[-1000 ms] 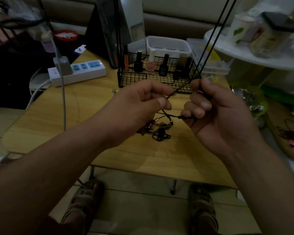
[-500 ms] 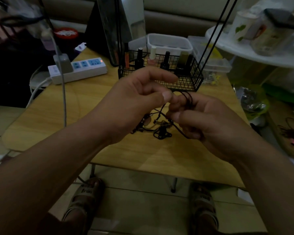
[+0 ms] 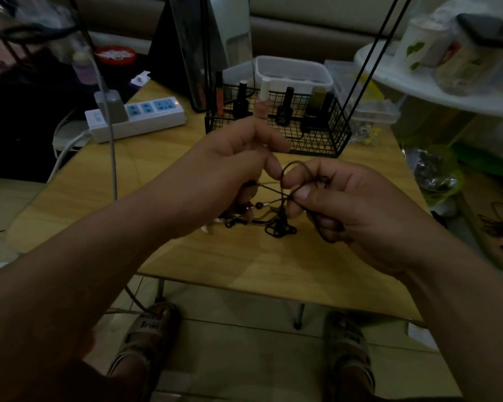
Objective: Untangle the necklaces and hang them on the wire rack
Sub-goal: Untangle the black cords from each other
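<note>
Early days on this one, I'd say. Both hands are up over the bench (image 3: 244, 271), working on one black cord (image 3: 295, 163). The left hand (image 3: 230, 175) has its grip closed, thumb and forefinger pinching the cord where a loop starts. The right hand (image 3: 366, 216) has its grip clamped on the other side, thumb pressed down on the cord and the lower fingers curled round a slack bit that trails under the palm. The loop arches up between the two hands.

The rest of the necklaces (image 3: 273, 224) are in a knotted heap on the bench just under the hands: dark cords, a few beads, a woven knot-shaped piece and something pale at the left edge. It's dim, so I can't tell how many necklaces are in there. The cord being held runs down into that heap, so my guess is it isn't free yet.

The wire rack (image 3: 317, 140) sits at the back of the bench, right behind the hands, with nail polish bottles (image 3: 241, 103) standing in its basket part. Two thin black rods (image 3: 369, 62) go up from it out of the top of the shot. Nothing is hanging on the part I can see.

So by my count that's zero necklaces hung and zero fully separated, with the first cord mid-untangle. Pretty much all of the job is left: free this one, hang it, then repeat for the rest of the pile.
</note>
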### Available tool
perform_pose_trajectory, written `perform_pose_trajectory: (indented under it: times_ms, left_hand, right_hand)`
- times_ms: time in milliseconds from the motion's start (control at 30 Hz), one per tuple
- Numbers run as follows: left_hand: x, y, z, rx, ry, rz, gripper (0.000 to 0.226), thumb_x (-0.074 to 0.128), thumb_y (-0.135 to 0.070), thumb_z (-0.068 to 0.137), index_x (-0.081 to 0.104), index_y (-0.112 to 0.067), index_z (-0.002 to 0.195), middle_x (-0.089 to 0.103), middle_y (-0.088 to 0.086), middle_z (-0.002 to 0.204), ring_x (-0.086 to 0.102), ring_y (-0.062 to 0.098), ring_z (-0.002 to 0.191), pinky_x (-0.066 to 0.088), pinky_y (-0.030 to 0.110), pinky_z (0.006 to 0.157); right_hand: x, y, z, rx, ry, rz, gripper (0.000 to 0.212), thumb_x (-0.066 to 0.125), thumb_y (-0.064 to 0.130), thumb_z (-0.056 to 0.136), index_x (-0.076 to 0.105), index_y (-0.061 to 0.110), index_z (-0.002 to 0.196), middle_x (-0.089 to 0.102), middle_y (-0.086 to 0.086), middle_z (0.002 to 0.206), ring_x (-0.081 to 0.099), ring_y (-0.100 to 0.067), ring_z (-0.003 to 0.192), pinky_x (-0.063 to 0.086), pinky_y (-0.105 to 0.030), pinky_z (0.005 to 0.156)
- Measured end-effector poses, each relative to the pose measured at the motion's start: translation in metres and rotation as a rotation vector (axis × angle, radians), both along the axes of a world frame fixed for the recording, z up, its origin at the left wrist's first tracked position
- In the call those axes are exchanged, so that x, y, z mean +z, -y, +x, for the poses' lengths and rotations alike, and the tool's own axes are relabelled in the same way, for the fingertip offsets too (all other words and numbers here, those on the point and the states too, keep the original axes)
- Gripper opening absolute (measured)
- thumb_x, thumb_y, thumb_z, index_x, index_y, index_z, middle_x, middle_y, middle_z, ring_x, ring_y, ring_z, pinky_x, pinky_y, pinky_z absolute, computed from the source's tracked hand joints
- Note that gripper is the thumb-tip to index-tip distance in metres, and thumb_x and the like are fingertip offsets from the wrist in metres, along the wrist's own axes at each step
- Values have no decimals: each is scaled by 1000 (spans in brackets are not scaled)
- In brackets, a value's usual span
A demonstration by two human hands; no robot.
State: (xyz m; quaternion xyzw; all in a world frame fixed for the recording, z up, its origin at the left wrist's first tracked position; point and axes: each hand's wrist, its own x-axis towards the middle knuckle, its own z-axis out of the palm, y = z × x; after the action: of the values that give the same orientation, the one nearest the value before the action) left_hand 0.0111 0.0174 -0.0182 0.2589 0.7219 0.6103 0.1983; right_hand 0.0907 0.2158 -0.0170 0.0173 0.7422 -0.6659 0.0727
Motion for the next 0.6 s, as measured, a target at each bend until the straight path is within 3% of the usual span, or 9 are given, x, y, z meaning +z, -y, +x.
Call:
perform_pose_trajectory:
  times_ms: [100,200,300,400,467,600]
  left_hand:
    - [-2,4,-2,-78,-16,-109,32,56,-12,89,64,-21,119,74,1,100,52,18,67,49,29,57]
    - [-2,5,-1,-146,-60,-187,26,61,-9,96,67,-21,118,76,3,101,58,10,68,49,24,58]
    - [-2,4,-3,-176,-62,-202,22,61,-12,98,69,-21,116,77,6,99,59,18,74,49,26,60]
    - [-3,4,-5,-216,-30,-205,19,58,-13,102,72,-19,114,72,-5,80,52,23,71,46,34,61]
    - [-4,2,-5,-223,4,-191,18,54,-10,105,71,-12,111,66,-9,70,49,18,64,44,28,56]
    - [-6,-1,-8,-230,134,-130,20,49,-9,106,66,0,111,65,19,90,45,23,65,39,30,55]
  right_hand:
    - [1,-2,0,-4,-12,16,15,55,2,101,64,12,106,69,-6,76,32,-10,49,24,-21,45]
    - [1,-2,-1,-7,-20,23,13,56,2,100,64,12,103,69,-5,76,31,-9,48,23,-23,45]
    - [1,-2,-1,-21,-32,27,11,56,3,100,63,11,103,68,-6,76,30,-12,50,22,-24,45]
    - [1,-3,-1,-16,-48,39,10,57,4,100,63,11,104,68,-5,75,30,-12,49,22,-23,44]
    - [1,-3,-1,-7,-54,47,8,58,6,100,63,11,103,68,-5,76,30,-12,49,21,-25,45]
    - [3,-4,2,6,-78,80,5,60,8,99,63,11,102,70,-5,76,30,-16,51,22,-27,46]
